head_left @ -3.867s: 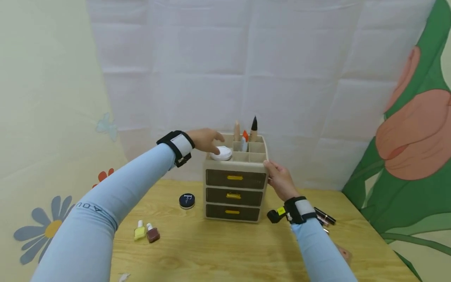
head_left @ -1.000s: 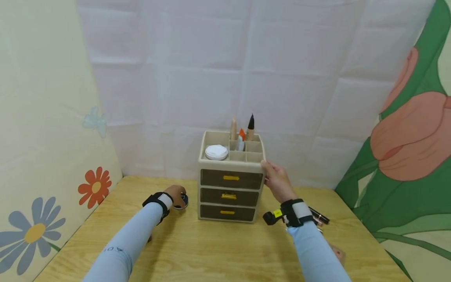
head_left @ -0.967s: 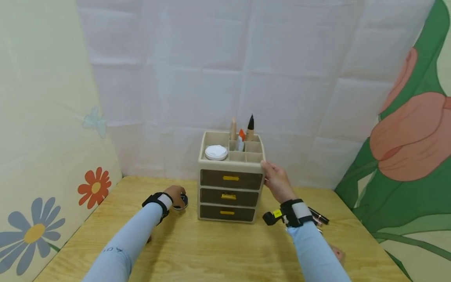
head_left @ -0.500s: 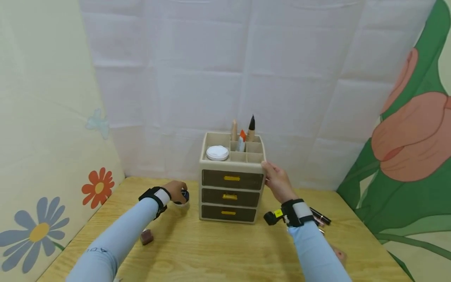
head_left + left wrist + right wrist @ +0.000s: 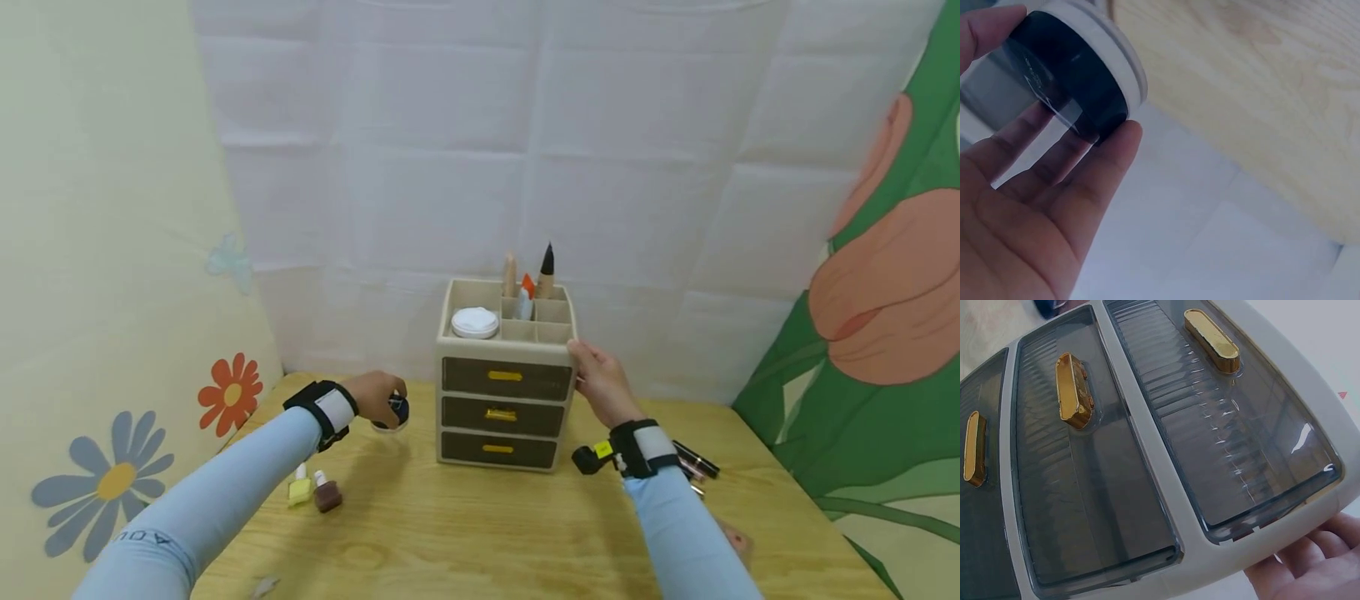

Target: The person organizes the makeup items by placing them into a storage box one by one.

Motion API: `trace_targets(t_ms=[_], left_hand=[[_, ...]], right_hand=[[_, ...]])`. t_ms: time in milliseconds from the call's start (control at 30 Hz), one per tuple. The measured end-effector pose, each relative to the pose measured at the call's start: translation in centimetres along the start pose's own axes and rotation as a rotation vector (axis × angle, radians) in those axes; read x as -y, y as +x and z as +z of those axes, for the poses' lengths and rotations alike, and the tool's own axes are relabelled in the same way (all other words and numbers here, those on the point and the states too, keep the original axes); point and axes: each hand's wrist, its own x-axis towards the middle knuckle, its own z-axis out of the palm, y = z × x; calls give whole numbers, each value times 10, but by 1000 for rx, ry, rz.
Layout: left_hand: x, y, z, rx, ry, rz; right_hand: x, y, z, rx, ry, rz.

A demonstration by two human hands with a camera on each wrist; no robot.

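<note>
My left hand point(image 5: 377, 395) pinches a round powder jar point(image 5: 1075, 69) with a dark lid and pale base between thumb and fingertips. In the head view the jar is a little above the table, left of a cream cosmetic organizer point(image 5: 504, 353). My right hand point(image 5: 602, 382) grips the organizer's upper right side. In the right wrist view its fingers curl behind the side wall. The three smoky drawers with gold handles point(image 5: 1074, 390) are closed. On top, a white round compact point(image 5: 475, 323) fills part of the large left compartment.
Two beige tubes, one with a black tip point(image 5: 547, 260), and an orange-capped tube point(image 5: 525, 302) stand in the organizer's small compartments. Yellow point(image 5: 299, 492) and brown point(image 5: 327, 497) nail polish bottles lie at the left. Several slim cosmetics point(image 5: 696, 460) lie by my right forearm.
My left hand has left the white compact in the top compartment, moved down to the dark-lidded jar and raised it off the table. My right hand keeps its hold on the organizer.
</note>
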Motion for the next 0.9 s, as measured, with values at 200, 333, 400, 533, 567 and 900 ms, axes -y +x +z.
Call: trace_targets(t_ms=[200,333,400,533,567,900], left_hand=[[-11,-12,-24,8,6,56],[-21,-21,-42,6,7,97],[-25,-26,-51,4,14,109],[-32,-34,-68,8,40,132],[-35,-36,-73,10,45,139],[-60,-43,-118,29,54,209]], right_hand=[[-1,2,-1,-5,0,-1],[-2,3,-2,-16,-9,6],[-2,4,-1,-17,-12,11],[-1,5,0,-11,-22,17],[-2,6,0,-12,-21,17],[-5,7,0,-13,2,-9]])
